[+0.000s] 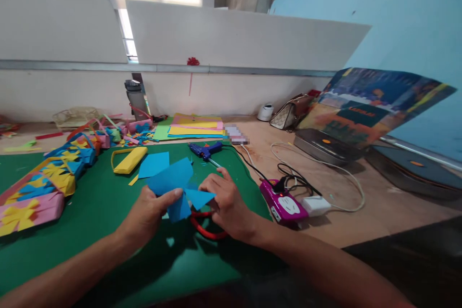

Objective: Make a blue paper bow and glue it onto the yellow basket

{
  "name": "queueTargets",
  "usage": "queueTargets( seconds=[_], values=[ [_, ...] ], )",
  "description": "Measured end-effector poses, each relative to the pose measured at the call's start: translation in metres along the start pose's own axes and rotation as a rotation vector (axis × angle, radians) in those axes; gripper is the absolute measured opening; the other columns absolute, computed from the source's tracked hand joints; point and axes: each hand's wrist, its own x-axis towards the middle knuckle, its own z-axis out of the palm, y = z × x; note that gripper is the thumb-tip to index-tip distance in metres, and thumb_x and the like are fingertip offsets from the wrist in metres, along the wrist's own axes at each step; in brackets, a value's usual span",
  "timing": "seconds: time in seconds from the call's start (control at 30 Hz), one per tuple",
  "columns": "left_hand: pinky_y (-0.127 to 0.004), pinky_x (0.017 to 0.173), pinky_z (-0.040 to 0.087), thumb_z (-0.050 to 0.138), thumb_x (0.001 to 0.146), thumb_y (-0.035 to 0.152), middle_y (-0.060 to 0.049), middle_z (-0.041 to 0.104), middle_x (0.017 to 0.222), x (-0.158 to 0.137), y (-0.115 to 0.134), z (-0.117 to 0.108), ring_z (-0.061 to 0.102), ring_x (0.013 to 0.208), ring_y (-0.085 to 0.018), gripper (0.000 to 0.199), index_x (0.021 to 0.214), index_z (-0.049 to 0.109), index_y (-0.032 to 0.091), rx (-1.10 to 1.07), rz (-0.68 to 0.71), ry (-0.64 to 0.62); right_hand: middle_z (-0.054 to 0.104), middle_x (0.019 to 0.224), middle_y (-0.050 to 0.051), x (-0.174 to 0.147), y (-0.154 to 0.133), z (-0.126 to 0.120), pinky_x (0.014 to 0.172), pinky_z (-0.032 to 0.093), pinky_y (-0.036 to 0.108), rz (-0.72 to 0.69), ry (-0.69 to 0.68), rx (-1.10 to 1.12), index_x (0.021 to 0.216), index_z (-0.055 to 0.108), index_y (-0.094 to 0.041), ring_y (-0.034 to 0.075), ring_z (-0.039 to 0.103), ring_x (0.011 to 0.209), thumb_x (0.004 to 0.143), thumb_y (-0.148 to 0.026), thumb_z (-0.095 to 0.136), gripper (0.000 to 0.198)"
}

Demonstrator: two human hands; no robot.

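Note:
My left hand (146, 214) pinches a piece of blue paper (173, 178) above the green mat, its thumb on top. Cuts split the paper into flaps, one pointing towards my right hand (229, 202). That hand is closed around red-handled scissors (209, 235); a big red loop shows below the fingers, while the paper and hand hide most of the blades. Just beyond the held paper lie a flat blue sheet (154, 165) and a small yellow paper basket (132, 160) with a handle. A blue glue gun (205, 150) rests behind my right hand.
Decorated paper baskets (54, 173) line the left of the green mat (119, 260). Coloured sheets (197, 127) and a grey bottle (135, 98) stand at the back. On the right are a purple power strip (283, 202), cables, a white adapter (315, 205) and dark cases (321, 147).

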Motion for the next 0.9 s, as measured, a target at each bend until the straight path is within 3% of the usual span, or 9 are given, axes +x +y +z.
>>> queueTargets(
  seconds=[0.17, 0.27, 0.37, 0.43, 0.57, 0.77, 0.83, 0.9],
  values=[
    [-0.023, 0.048, 0.04, 0.07, 0.067, 0.034, 0.002, 0.059, 0.057, 0.004, 0.032, -0.02, 0.05, 0.05, -0.013, 0.02, 0.063, 0.061, 0.017, 0.476, 0.289, 0.233, 0.058, 0.071, 0.001, -0.002, 0.002, 0.004, 0.092, 0.027, 0.041, 0.055, -0.094, -0.062, 0.072, 0.055, -0.018, 0.017, 0.053, 0.072, 0.082, -0.004, 0.047, 0.019],
    [-0.023, 0.051, 0.039, 0.062, 0.075, 0.029, 0.001, 0.06, 0.06, 0.006, 0.041, -0.034, 0.052, 0.053, -0.014, 0.016, 0.063, 0.063, 0.019, 0.943, 0.714, 0.158, 0.063, 0.093, 0.009, -0.001, 0.002, 0.0, 0.095, 0.024, 0.047, 0.093, -0.04, -0.103, 0.087, 0.06, -0.017, 0.024, 0.055, 0.094, 0.088, -0.023, 0.052, 0.009],
    [-0.025, 0.062, 0.044, 0.051, 0.081, 0.018, -0.004, 0.066, 0.082, 0.004, 0.034, -0.04, 0.06, 0.073, -0.018, 0.016, 0.085, 0.065, 0.021, 1.356, 1.069, 0.09, 0.057, 0.115, 0.017, 0.001, -0.002, -0.004, 0.099, 0.02, 0.05, 0.045, 0.116, -0.182, 0.111, 0.054, -0.014, 0.031, 0.045, 0.115, 0.089, -0.04, 0.049, 0.035],
    [-0.026, 0.061, 0.043, 0.042, 0.082, 0.009, -0.006, 0.064, 0.082, 0.0, 0.027, -0.036, 0.059, 0.076, -0.019, 0.024, 0.085, 0.063, 0.02, 1.565, 1.209, 0.074, 0.056, 0.118, 0.018, 0.002, -0.007, -0.005, 0.102, 0.015, 0.052, -0.038, 0.172, -0.24, 0.117, 0.05, -0.014, 0.031, 0.042, 0.12, 0.09, -0.042, 0.045, 0.039],
    [-0.03, 0.065, 0.044, 0.036, 0.087, 0.008, -0.008, 0.061, 0.084, -0.013, 0.019, -0.018, 0.054, 0.075, -0.02, 0.028, 0.079, 0.061, 0.018, 1.731, 1.277, -0.057, 0.063, 0.106, 0.015, 0.002, -0.014, 0.002, 0.103, 0.013, 0.052, -0.178, 0.101, -0.27, 0.111, 0.054, -0.012, 0.029, 0.049, 0.113, 0.09, -0.029, 0.044, 0.029],
    [-0.035, 0.073, 0.045, 0.035, 0.088, 0.008, -0.01, 0.063, 0.091, -0.01, 0.015, -0.016, 0.055, 0.08, -0.02, 0.027, 0.08, 0.06, 0.017, 1.655, 1.322, -0.105, 0.067, 0.081, 0.01, -0.001, -0.007, 0.007, 0.092, 0.031, 0.045, -0.211, 0.02, -0.176, 0.082, 0.061, -0.015, 0.022, 0.059, 0.081, 0.079, -0.016, 0.047, 0.015],
    [-0.036, 0.076, 0.047, 0.038, 0.087, 0.009, -0.01, 0.064, 0.097, -0.003, 0.016, -0.022, 0.057, 0.085, -0.02, 0.024, 0.084, 0.06, 0.018, 1.562, 1.31, -0.07, 0.068, 0.08, 0.01, 0.001, -0.004, 0.004, 0.083, 0.038, 0.04, -0.113, 0.02, -0.018, 0.081, 0.062, -0.016, 0.021, 0.058, 0.075, 0.08, -0.015, 0.046, 0.016],
    [-0.036, 0.081, 0.047, 0.047, 0.086, 0.015, -0.01, 0.064, 0.103, 0.005, 0.021, -0.029, 0.059, 0.092, -0.021, 0.015, 0.093, 0.06, 0.019, 1.396, 1.226, 0.022, 0.067, 0.075, 0.008, 0.005, 0.0, 0.0, 0.074, 0.042, 0.035, 0.17, 0.05, 0.3, 0.074, 0.063, -0.017, 0.02, 0.058, 0.071, 0.08, -0.019, 0.051, 0.013]
  ],
)
